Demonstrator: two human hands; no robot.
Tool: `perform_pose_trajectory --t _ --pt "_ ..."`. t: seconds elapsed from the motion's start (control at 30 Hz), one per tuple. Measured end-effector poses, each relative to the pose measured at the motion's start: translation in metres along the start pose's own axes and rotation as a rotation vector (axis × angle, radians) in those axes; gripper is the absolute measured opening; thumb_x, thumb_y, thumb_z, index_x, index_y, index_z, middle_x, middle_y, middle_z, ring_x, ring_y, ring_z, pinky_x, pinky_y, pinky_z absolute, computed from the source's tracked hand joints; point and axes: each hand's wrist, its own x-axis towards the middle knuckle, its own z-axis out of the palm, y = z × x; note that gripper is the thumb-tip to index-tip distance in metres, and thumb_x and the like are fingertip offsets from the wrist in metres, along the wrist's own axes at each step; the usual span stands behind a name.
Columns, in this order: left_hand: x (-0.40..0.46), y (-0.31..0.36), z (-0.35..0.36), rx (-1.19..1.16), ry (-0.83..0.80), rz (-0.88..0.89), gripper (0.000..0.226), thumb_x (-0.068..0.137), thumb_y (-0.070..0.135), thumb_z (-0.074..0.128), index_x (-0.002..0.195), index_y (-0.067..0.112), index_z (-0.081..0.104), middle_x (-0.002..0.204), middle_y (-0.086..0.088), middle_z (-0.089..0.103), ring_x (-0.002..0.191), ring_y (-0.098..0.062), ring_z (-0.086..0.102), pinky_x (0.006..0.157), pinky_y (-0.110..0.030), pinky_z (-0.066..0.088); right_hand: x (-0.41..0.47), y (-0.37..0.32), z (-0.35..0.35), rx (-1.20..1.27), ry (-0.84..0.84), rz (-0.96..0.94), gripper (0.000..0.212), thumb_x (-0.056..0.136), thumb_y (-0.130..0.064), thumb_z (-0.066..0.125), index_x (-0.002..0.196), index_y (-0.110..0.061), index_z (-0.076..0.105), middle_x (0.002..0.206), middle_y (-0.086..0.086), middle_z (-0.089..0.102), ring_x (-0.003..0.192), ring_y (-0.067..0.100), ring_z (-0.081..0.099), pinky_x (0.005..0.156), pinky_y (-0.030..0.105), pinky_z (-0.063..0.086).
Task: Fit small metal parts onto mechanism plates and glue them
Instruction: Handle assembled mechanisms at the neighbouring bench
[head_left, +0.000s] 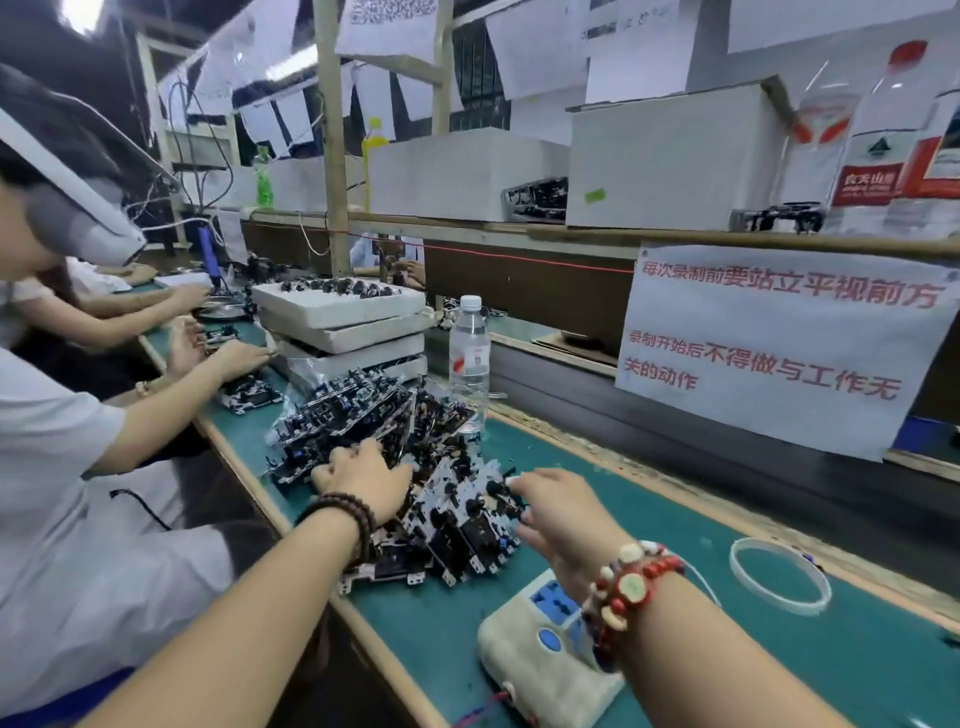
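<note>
So the pile of mechanism plates sits mid-bench, a loose heap of black-and-silver plates stacked at odd angles on the green bench. The left hand rests on the pile's 9 o'clock side, fingers spread and relaxed over the plates, not gripping any that I can see. The right hand comes in from 3 o'clock with its fingers curled toward the heap's edge; it might be pinching a small part, but the view is too blurry to tell.

At 12 o'clock from the pile a water bottle stands just beside it, with foam trays stacked at 11. A power strip lies at 5 o'clock under the right wrist, and a clear ring lies at 4.

Risk-wise: pulling one plate out of that tangle could snag its neighbours and slide the heap, maybe tipping the bottle or spilling plates off the bench's near edge.
</note>
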Motion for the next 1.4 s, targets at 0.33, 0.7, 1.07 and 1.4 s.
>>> perform_pose_trajectory --t 0.33,0.7,1.07,1.4 --pt "0.038 -0.02 0.02 -0.498 -0.304 -0.09 0.052 0.089 0.037 0.055 0.129 0.004 0.044 0.097 -0.001 0.051 0.094 -0.02 0.058 0.087 -0.037 0.053 0.076 0.02 0.048 -0.358 0.09 0.203 0.086 0.087 -0.047 0.052 0.148 -0.008 0.005 0.154 0.016 0.017 0.136 0.038 0.027 0.11 0.048 0.029" --pt "0.037 -0.005 0.033 -0.397 -0.324 0.062 0.033 0.094 0.011 0.039 0.123 0.025 0.038 0.102 -0.013 0.058 0.066 -0.015 0.053 0.055 -0.027 0.056 0.087 0.022 0.056 -0.323 0.103 0.266 0.092 0.087 -0.054 0.052 0.148 -0.004 0.005 0.156 0.016 0.006 0.141 0.033 0.019 0.111 0.04 0.024" --pt "0.029 0.004 0.035 -0.163 -0.241 0.209 0.034 0.094 0.016 0.037 0.128 0.022 0.036 0.086 -0.004 0.056 0.067 -0.018 0.051 0.06 -0.028 0.045 0.084 0.024 0.042 -0.16 0.103 0.285 0.081 0.09 -0.048 0.046 0.147 -0.002 0.012 0.152 0.019 0.021 0.137 0.036 0.028 0.111 0.045 0.028" --pt "0.01 0.009 0.033 -0.774 -0.453 0.068 0.023 0.094 0.009 0.044 0.112 0.023 0.048 0.084 -0.004 0.057 0.067 -0.015 0.058 0.064 -0.035 0.059 0.086 0.03 0.04 -0.112 0.087 0.312 0.092 0.076 -0.051 0.063 0.142 -0.003 0.02 0.141 0.019 0.037 0.124 0.036 0.044 0.104 0.046 0.038"
